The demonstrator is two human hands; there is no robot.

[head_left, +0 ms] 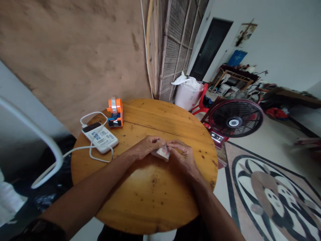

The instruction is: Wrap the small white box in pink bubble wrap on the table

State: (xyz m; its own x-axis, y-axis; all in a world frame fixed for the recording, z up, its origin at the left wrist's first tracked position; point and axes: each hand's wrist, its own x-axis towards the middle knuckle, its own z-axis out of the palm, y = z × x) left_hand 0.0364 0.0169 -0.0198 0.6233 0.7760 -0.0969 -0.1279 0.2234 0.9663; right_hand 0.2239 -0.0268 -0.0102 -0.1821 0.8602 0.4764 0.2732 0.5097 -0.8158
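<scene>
Two hands met above the round wooden desk (152,201) in the head view, with a small pale packet (164,152), marked in red, between them. The left grip (147,148) was closed on the packet's left side, thumb along its top; the right grip (185,158) had thumb and forefinger drawn together at its upper right edge — whether they pinched it, I could not tell. Nor could I tell if the packet touched the wood.

The left forearm (100,187) slanted up from the lower left corner across the near left rim. The right forearm (213,204) rose more steeply over the near right rim, its fingers pointing left.

Open wood stretched from the packet to the near rim, and farther still to the far one. On the left lay a white power bank (102,140) — its white cable (100,160) looped close to the left forearm — and behind it stood an orange tape dispenser (122,115). A fan (223,117) stood just past the right rim.
</scene>
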